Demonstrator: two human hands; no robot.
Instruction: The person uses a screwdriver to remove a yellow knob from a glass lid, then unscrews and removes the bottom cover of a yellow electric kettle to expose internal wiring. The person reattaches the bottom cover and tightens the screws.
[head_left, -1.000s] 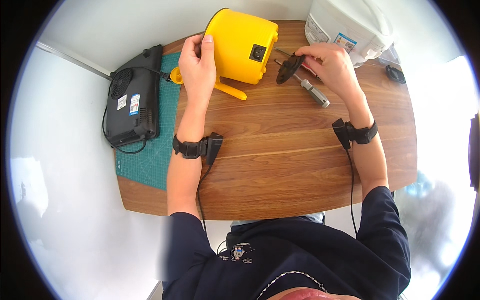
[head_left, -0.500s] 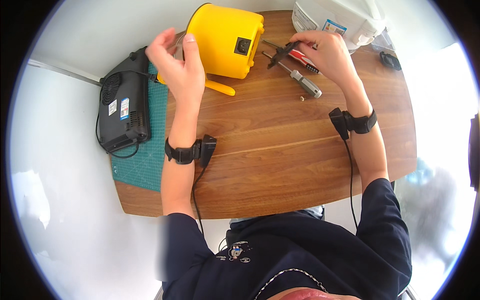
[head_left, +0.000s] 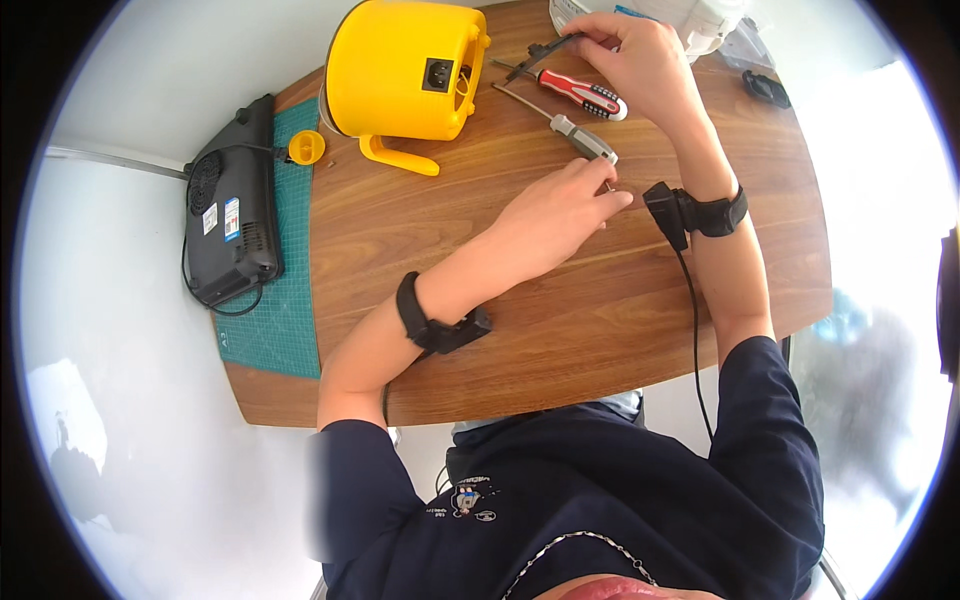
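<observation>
While the right hand (head_left: 650, 65) grips a dark flat part (head_left: 543, 57), a yellow housing (head_left: 400, 65) lies on its side at the far left of the counter (head_left: 590, 315).

As seen from above, the housing's footed end faces right; a black power socket (head_left: 437, 75) is set in its wall, and its yellow handle (head_left: 405, 161) points toward the right on the near side. The dark part, viewed nearly edge-on, is to the right of the housing and apart from it, pinched between the right thumb and fingers (head_left: 590, 35). It crosses the view of the shaft of a red-and-white screwdriver (head_left: 580, 92); contact cannot be told. A grey screwdriver (head_left: 583, 137) lies just nearer, the left hand (head_left: 555, 210) at its handle end. The left fingers are curled, thumb and forefinger narrowly apart; whether they hold anything cannot be told. Left of the housing, a small yellow cup (head_left: 306, 148) sits at the edge of a green mat (head_left: 295, 320), which bears a black appliance (head_left: 230, 200). A white appliance (head_left: 695, 20) stands beyond the right hand, with a small black object (head_left: 766, 88) farther right. Black bands (head_left: 712, 213) circle both wrists.
</observation>
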